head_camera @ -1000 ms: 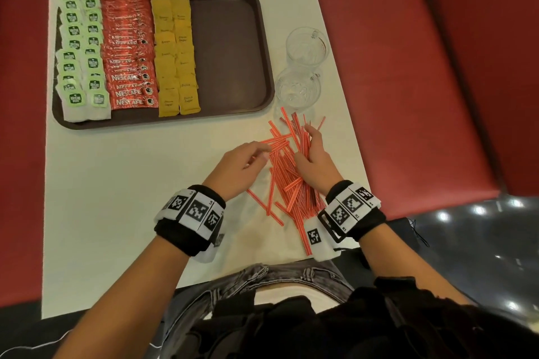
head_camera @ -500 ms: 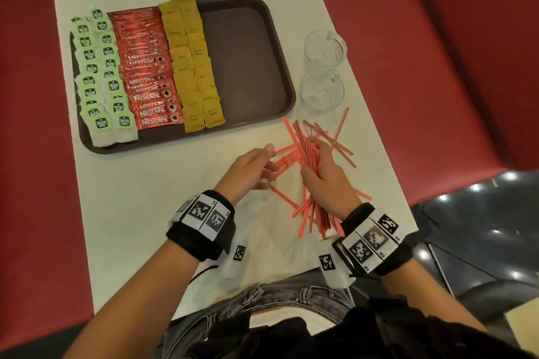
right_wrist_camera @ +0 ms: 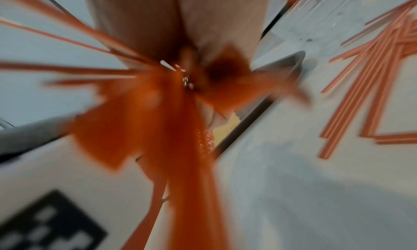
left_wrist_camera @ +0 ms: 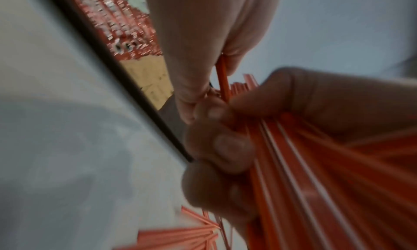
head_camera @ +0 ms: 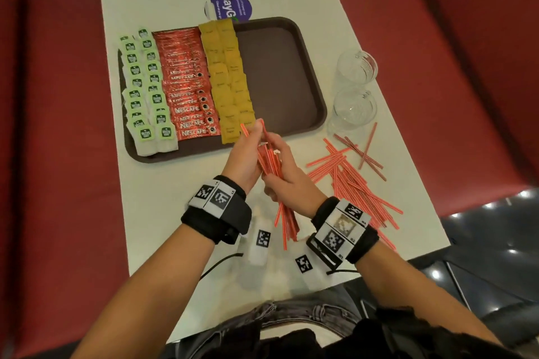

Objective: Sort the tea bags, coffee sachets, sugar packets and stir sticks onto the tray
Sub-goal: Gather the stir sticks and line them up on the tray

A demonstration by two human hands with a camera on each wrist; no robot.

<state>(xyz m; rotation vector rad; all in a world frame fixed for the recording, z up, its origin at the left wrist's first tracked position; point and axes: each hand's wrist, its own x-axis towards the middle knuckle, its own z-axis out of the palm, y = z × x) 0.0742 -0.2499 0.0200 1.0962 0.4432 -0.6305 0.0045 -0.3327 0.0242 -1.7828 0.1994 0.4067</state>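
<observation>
On the brown tray lie rows of green-labelled tea bags, red coffee sachets and yellow sugar packets; its right part is bare. Both hands hold one bundle of red stir sticks just above the tray's near edge. My right hand grips the bundle round its middle, and my left hand pinches its upper ends. The left wrist view shows my left hand's fingers pinching a stick and the bundle in the other fist. The right wrist view is blurred.
A heap of loose stir sticks lies on the white table to the right of my hands. Two clear glass cups stand beside the tray's right edge. A purple round sticker sits behind the tray. Red bench seats flank the table.
Both hands have gathered a bundle from the stick heap, lifted it and carried it left toward the tray's near edge. The view has shifted too.
</observation>
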